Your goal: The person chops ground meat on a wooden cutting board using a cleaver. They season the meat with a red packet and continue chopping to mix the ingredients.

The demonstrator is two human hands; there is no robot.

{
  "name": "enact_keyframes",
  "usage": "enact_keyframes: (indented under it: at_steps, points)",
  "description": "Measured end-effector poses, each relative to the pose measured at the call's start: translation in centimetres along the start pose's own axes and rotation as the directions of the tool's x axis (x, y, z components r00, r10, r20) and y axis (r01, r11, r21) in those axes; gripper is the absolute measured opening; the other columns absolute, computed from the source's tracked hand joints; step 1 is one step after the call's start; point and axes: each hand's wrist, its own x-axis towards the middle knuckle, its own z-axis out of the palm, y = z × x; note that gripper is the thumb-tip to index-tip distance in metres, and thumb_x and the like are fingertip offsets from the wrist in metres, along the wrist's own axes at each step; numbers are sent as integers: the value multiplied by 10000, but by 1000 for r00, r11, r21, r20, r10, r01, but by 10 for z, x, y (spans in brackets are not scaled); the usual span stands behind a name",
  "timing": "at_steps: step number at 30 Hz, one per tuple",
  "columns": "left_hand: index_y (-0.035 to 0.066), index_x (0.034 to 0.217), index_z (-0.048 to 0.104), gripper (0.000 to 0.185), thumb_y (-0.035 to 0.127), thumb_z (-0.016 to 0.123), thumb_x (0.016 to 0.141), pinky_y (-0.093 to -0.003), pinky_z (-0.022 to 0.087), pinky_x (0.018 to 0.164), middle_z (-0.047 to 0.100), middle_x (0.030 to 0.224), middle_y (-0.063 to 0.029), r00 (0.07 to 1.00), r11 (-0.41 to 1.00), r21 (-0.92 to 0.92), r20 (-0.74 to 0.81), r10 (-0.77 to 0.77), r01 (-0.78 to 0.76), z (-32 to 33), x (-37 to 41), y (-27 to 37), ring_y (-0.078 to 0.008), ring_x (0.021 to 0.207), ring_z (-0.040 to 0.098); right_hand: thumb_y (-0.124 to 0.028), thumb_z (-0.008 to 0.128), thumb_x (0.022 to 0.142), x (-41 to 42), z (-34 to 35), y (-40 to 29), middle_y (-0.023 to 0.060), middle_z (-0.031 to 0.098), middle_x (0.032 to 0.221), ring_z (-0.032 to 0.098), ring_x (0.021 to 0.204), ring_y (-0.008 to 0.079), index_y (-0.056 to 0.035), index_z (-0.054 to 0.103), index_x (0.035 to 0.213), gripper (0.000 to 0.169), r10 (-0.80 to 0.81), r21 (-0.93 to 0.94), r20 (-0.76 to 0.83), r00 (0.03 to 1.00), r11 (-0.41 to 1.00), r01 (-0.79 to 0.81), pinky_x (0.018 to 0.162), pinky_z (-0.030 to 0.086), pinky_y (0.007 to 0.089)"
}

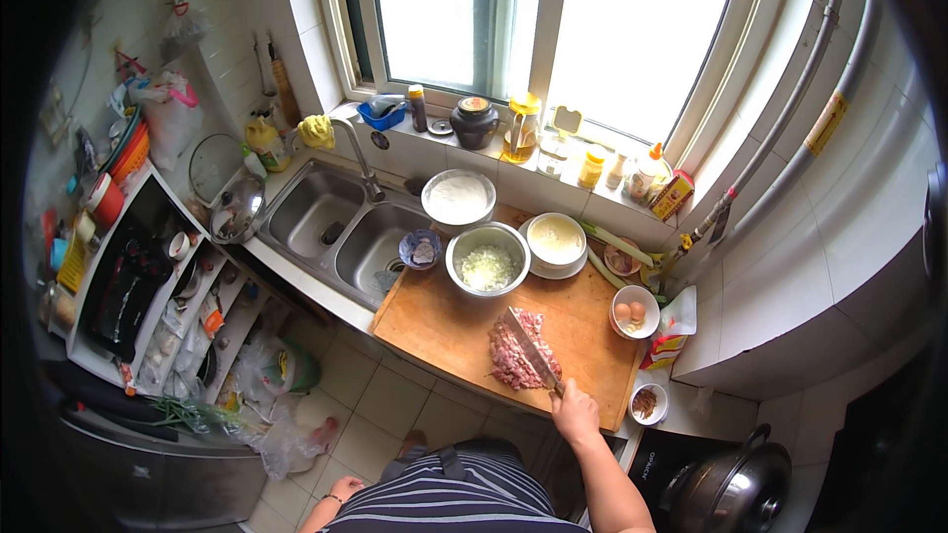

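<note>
My right hand (575, 413) grips the handle of a cleaver (530, 346). The blade lies across a heap of chopped raw meat (511, 359) on a large wooden cutting board (592, 344). My left hand (346, 488) hangs low beside my striped clothing, away from the board; its fingers are partly hidden. Behind the meat stands a metal bowl (453, 289) of chopped pale-green vegetable (487, 269). A bowl of white powder (459, 198) sits farther back. To its right a white bowl (557, 239) with pale yellowish contents rests on a plate. Near the right edge, another bowl (626, 327) holds eggs (631, 311).
A double steel sink (359, 233) adjoins the board's left side. Jars and bottles line the windowsill (481, 152). Green stalks (607, 274) lie at the back right. A lidded pot (733, 492) stands at lower right, near a small bowl of brown pieces (646, 403).
</note>
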Motion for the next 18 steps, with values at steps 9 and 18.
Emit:
enact_keyframes:
  at_steps: [9,18]
  points:
    - [60,1048,713,362,361,688,847,-331,530,849,731,966,-123,999,987,152,-15,43,-40,1,5,-25,-217,923,698,-307,630,880,2,21,9,228,673,803,659,769,433,-52,523,1010,305,-64,-10,-26,998,998,63,707,515,535]
    - [58,1037,705,337,339,690,852,-342,531,840,725,957,-134,998,996,77,-27,52,-50,3,4,-13,-232,913,695,-290,626,882,0,17,7,226,670,796,655,764,437,-64,532,1028,285,-67,-27,11,998,997,67,713,516,535]
